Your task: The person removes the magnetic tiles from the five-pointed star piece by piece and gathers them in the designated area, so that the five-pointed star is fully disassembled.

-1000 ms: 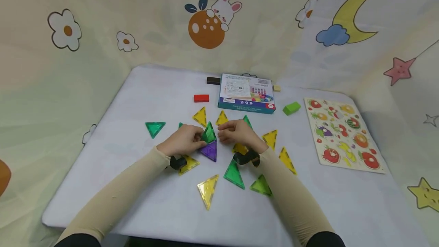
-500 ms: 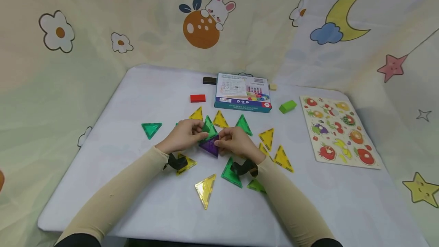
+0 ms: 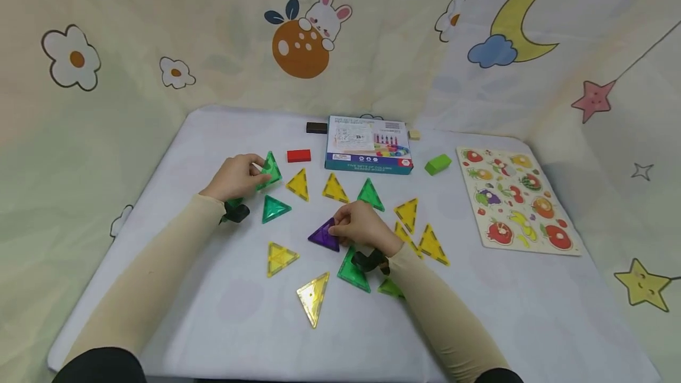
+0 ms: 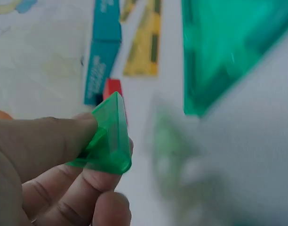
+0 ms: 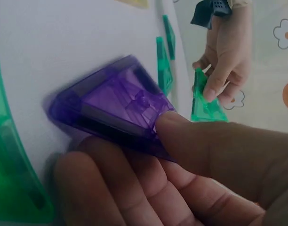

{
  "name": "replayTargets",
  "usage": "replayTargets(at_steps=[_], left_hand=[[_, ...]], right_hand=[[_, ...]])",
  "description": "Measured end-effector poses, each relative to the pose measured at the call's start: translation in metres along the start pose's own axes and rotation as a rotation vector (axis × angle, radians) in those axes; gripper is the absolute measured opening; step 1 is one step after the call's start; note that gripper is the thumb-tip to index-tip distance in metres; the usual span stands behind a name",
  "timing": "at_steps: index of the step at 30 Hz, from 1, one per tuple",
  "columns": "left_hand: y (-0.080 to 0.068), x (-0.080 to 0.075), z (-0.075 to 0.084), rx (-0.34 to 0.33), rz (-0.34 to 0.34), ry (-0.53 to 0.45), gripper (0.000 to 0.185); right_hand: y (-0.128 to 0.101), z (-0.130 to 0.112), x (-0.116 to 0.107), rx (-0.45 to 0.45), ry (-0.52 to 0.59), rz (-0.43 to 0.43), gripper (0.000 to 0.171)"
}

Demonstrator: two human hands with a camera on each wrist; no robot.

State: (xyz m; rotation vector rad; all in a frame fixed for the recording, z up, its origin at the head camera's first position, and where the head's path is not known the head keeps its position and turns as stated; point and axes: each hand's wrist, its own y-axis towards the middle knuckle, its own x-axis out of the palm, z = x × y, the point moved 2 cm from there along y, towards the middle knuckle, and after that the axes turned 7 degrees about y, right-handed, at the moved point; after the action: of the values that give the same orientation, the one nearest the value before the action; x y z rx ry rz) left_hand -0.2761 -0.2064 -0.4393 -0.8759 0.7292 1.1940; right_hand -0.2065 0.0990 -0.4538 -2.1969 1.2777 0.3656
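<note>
In the head view my left hand (image 3: 234, 177) holds a translucent green triangular tile (image 3: 271, 169) raised at the left, pinched between thumb and fingers in the left wrist view. Below it a teal-green triangular tile (image 3: 275, 209) lies flat on the white table. My right hand (image 3: 367, 226) pinches a purple triangular tile (image 3: 323, 235) near the table's middle; the right wrist view shows the thumb on top of it and the fingers beneath. Close under the right wrist lies a long green triangular tile (image 3: 353, 273), partly covered. The purple and green tiles in my hands are apart.
Yellow tiles (image 3: 298, 184) lie around the middle, with a gold one (image 3: 314, 299) nearer the front. At the back stand a box (image 3: 368, 145), a red block (image 3: 299, 155), a black block (image 3: 316, 127) and a green block (image 3: 438, 164). A fruit picture board (image 3: 516, 203) lies right.
The green tile has parted from the purple one and moved up and left with my left hand. My right hand has come onto the purple tile and now pinches it.
</note>
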Motion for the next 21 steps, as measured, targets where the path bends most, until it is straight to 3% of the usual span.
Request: replayTargets(at_steps=[6,12,17,21], left_hand=[[0.015,0.007,-0.014,-0.023,-0.062,0.109,0.047],[0.016,0.01,-0.014,-0.045,-0.094,0.202,0.049],[0.006,0.015,-0.009,-0.038,-0.058,0.241,0.05],[-0.006,0.021,-0.005,-0.008,0.02,0.265,0.048]], right_hand=[[0.003,-0.001,0.01,-0.004,-0.039,0.04,0.024],[0.003,-0.006,0.017,-0.038,-0.074,0.072,0.026],[-0.001,-0.005,0.012,-0.029,-0.075,0.11,0.026],[-0.01,0.0,0.002,-0.067,-0.063,0.202,0.023]])
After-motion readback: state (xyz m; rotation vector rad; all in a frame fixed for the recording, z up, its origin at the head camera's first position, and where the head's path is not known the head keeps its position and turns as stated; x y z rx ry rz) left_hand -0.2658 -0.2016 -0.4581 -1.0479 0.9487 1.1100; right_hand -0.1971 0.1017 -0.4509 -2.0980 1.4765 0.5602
